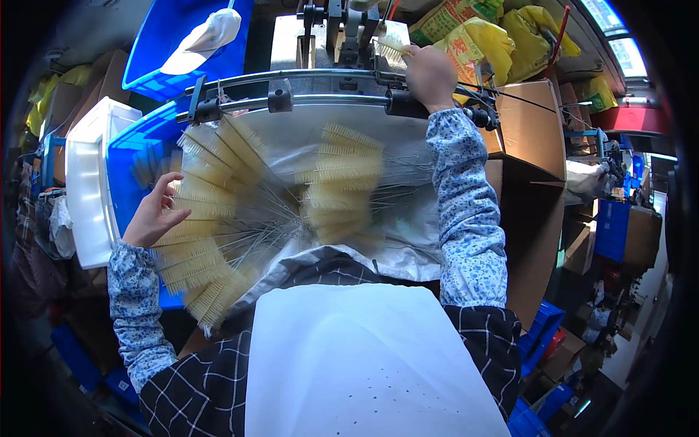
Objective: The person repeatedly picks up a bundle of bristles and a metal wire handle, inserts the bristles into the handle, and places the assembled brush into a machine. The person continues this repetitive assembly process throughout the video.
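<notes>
Pale yellow bristle brushes on thin twisted wire stems lie in two groups on a sheet-covered surface before me. One group (207, 211) fans out at the left, its stems pointing inward; the other group (338, 182) is stacked in the middle, stems to the right. Beside the left fan, my left hand (154, 211) is open, thumb and fingers apart, nothing held. My right hand (431, 76) is up at the machine (353, 44), blurred, its fingers closed on what looks like a single brush (391, 49) with pale bristles.
Two metal rods (331, 100) with black clamps run across the machine's front. Left stand blue bins (125, 164), one with a white cap (204, 40) on it, and a white plastic box (95, 182). Right are cardboard boxes (531, 124) and yellow sacks (473, 47).
</notes>
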### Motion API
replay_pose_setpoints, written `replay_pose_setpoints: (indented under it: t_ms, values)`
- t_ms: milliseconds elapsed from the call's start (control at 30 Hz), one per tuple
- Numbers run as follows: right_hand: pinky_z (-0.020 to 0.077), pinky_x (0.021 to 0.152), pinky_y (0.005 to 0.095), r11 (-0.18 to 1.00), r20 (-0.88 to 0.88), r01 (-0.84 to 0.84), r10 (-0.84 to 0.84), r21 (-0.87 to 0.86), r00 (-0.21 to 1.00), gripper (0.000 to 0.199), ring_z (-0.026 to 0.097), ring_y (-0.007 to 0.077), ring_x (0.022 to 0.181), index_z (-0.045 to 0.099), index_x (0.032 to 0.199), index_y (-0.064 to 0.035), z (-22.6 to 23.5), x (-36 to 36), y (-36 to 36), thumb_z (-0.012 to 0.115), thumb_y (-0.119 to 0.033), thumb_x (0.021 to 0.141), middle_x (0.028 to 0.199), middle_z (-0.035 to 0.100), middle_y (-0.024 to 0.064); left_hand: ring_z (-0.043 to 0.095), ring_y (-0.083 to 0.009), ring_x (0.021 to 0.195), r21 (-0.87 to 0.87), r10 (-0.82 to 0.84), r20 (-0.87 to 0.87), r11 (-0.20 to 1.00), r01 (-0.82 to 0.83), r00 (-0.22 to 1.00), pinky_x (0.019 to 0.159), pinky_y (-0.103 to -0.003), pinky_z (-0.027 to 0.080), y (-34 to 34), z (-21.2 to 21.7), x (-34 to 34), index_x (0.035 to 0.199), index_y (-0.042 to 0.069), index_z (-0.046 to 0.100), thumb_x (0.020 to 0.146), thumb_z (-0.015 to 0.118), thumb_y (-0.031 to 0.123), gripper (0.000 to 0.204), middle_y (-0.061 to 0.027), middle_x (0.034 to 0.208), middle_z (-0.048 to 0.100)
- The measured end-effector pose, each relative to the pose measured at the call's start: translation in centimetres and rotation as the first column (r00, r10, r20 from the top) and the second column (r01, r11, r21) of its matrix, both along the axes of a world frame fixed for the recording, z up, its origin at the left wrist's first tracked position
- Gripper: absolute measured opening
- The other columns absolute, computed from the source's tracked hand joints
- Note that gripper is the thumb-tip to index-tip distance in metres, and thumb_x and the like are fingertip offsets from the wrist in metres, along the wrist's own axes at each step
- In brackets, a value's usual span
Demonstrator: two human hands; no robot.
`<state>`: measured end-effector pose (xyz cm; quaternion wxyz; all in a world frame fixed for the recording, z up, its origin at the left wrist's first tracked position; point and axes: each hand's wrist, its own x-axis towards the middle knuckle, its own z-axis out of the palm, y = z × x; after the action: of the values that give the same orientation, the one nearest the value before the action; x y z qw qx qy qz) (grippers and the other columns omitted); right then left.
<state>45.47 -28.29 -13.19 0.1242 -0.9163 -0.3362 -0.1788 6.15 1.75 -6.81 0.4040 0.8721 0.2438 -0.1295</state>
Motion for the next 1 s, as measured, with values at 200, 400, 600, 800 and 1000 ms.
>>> replay_pose_setpoints:
  t_ms: [200, 400, 600, 800, 1000]
  values:
    - [0.0406, 0.074, 0.0368, 0.998, -0.039, -0.066, 0.066, 0.022, 0.997, 0.025, 0.051, 0.0239, 0.084, 0.06, 0.1, -0.0224, -0.2, 0.8, -0.3, 0.054, -0.018, 0.076, 0.088, 0.055, 0.0023, 0.046, -0.0068, 0.068, -0.039, -0.076, -0.069, 0.997, 0.074, 0.995, 0.061, -0.02, 0.04, 0.4, -0.1, 0.7, 0.101, 0.006, 0.051, 0.074, 0.059, 0.005, 0.028, -0.0009, 0.08, 0.046]
    - [0.0408, 0.074, 0.0362, 0.989, -0.005, -0.147, 0.147, -0.012, 0.989, 0.027, 0.051, 0.0229, 0.085, 0.059, 0.1, -0.0241, -0.6, 2.9, -0.5, 0.055, -0.016, 0.074, 0.087, 0.055, 0.0009, 0.045, -0.0058, 0.07, -0.271, 0.063, 0.05, 0.961, -0.048, 0.997, 0.064, -0.019, 0.04, 0.6, 1.2, 0.7, 0.095, 0.003, 0.05, 0.071, 0.054, -0.001, 0.024, 0.0008, 0.082, 0.046]
    - [0.041, 0.074, 0.0359, 0.987, -0.023, -0.157, 0.158, 0.011, 0.987, 0.028, 0.051, 0.0225, 0.084, 0.06, 0.099, -0.0246, -0.7, 2.6, -0.6, 0.056, -0.015, 0.073, 0.086, 0.055, 0.0004, 0.049, -0.0086, 0.085, -0.217, 0.076, 0.172, 0.975, -0.037, 0.982, 0.081, -0.023, 0.037, 0.7, 4.7, 0.4, 0.098, 0.003, 0.048, 0.072, 0.055, -0.001, 0.028, -0.0007, 0.092, 0.049]
    - [0.0388, 0.077, 0.0365, 0.989, -0.037, -0.14, 0.139, -0.04, 0.99, 0.024, 0.049, 0.0217, 0.088, 0.06, 0.101, -0.0267, -0.3, 2.2, -0.3, 0.055, -0.021, 0.077, 0.088, 0.055, -0.0008, 0.05, -0.01, 0.088, -0.13, 0.018, 0.238, 0.991, 0.013, 0.971, 0.082, -0.024, 0.038, -0.3, 5.7, 0.3, 0.1, 0.002, 0.049, 0.071, 0.055, -0.003, 0.031, -0.0018, 0.095, 0.05]
    - [0.0295, 0.088, 0.0373, 0.986, 0.029, -0.127, 0.131, -0.111, 0.991, 0.024, 0.042, 0.0214, 0.104, 0.059, 0.105, -0.0298, -1.6, 3.9, 1.1, 0.048, -0.03, 0.084, 0.101, 0.052, 0.0008, 0.049, -0.0114, 0.091, -0.089, -0.052, 0.292, 0.993, 0.082, 0.955, 0.084, -0.025, 0.038, -1.0, 6.0, 1.4, 0.1, 0.002, 0.05, 0.07, 0.055, -0.004, 0.031, -0.0029, 0.097, 0.05]
